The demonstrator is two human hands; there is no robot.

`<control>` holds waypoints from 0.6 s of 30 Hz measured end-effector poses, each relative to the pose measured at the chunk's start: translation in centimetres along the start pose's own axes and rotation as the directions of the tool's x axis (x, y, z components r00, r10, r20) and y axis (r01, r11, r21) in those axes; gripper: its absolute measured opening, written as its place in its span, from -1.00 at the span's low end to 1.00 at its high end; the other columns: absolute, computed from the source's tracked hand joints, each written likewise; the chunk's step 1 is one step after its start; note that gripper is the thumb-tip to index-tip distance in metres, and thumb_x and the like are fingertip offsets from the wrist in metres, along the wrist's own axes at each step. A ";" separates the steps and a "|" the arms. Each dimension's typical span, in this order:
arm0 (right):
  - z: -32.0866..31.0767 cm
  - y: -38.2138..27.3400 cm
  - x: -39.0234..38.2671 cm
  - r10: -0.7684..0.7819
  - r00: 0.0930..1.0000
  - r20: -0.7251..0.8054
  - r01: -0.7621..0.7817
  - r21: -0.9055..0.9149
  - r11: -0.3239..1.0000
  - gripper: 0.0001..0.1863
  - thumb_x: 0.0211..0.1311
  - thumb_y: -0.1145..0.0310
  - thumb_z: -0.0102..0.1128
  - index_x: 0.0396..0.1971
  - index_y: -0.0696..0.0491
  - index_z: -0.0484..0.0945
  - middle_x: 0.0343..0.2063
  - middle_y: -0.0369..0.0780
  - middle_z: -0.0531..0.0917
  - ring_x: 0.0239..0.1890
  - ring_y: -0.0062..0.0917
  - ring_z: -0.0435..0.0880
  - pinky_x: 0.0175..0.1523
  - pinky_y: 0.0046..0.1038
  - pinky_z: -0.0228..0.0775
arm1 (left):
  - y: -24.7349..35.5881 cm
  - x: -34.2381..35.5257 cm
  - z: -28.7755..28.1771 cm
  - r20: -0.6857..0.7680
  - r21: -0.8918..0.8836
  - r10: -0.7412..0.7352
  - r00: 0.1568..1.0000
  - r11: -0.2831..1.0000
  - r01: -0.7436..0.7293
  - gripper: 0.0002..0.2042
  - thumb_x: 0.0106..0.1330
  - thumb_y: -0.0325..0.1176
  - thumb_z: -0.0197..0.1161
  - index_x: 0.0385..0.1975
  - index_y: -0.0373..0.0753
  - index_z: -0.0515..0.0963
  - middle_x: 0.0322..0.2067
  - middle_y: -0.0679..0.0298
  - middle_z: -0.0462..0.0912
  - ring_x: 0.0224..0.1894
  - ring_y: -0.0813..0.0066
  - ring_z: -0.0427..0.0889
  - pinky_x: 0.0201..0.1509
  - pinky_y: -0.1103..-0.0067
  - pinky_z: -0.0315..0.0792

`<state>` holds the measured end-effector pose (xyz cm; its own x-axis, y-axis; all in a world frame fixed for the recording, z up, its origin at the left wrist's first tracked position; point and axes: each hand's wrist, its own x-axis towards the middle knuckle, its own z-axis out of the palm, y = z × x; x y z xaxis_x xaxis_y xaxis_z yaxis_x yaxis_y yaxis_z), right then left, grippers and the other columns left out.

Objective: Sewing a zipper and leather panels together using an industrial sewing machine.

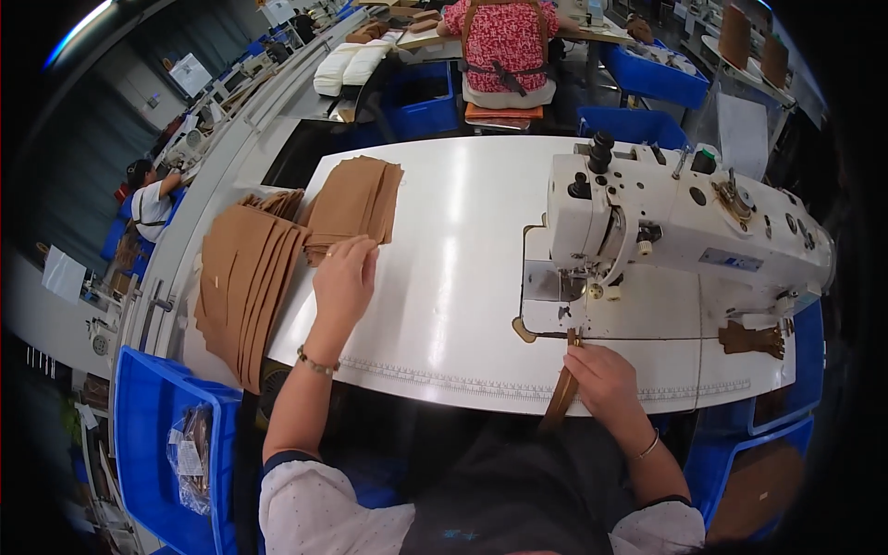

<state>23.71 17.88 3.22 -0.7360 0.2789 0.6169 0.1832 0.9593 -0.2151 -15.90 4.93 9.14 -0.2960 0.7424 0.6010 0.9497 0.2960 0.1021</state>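
Note:
My left hand [344, 282] reaches to the near edge of a stack of brown cut pieces [356, 199], its fingers closed at the edge of a piece. Left of it fans a larger pile of brown pieces [242, 282], overlapping the table's left edge. My right hand [603, 377] pinches a narrow brown zipper [562, 393] just in front of the needle area. The zipper runs up toward the presser foot and hangs over the table's near edge. A white sewing machine [684, 217] stands above it on the white table [444, 287].
A printed ruler [444, 377] follows the table's near edge. Small brown pieces [751, 339] lie right of the machine. Blue bins [176, 444] stand at both sides; the left one holds a clear plastic bag [190, 458]. A person in a red patterned top [507, 51] sits beyond the table.

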 end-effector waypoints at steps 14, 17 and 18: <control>-0.5 0.5 0.5 -0.021 0.999 0.046 0.020 0.001 1.000 -0.70 -0.06 0.52 0.35 -0.22 0.09 0.70 -0.15 -0.27 0.73 0.00 -0.34 0.70 0.09 -0.27 0.60 | -7.7 10.2 6.6 0.218 0.462 -0.324 0.921 0.865 0.195 -0.80 0.34 -0.42 0.15 -0.39 -0.30 0.73 -0.33 -0.07 0.76 -0.21 -0.07 0.77 -0.10 0.18 0.64; -0.5 0.5 0.4 -0.001 0.998 0.059 0.000 0.017 1.000 -0.69 -0.06 0.52 0.36 -0.21 0.10 0.70 -0.14 -0.25 0.73 -0.02 -0.35 0.69 0.05 -0.29 0.59 | -7.2 9.8 4.7 0.161 0.154 -0.280 0.947 0.954 0.256 -0.78 0.43 -0.36 0.16 -0.21 -0.32 0.73 -0.31 -0.01 0.77 -0.24 0.15 0.80 -0.12 0.32 0.63; -0.5 0.5 0.3 0.014 0.998 0.056 -0.016 0.038 0.999 -0.68 -0.07 0.51 0.36 -0.21 0.10 0.69 -0.13 -0.24 0.72 -0.03 -0.36 0.69 0.03 -0.29 0.59 | -6.6 9.1 3.8 0.352 -0.220 -0.364 0.862 0.863 0.454 -0.78 0.50 -0.39 0.13 -0.14 -0.35 0.71 -0.33 0.11 0.79 -0.26 0.39 0.79 -0.19 0.42 0.61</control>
<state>23.89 18.44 3.72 -0.7688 0.2892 0.5703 0.1700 0.9522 -0.2536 -25.26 12.04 10.96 -0.6369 0.7441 0.2017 0.7079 0.4608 0.5353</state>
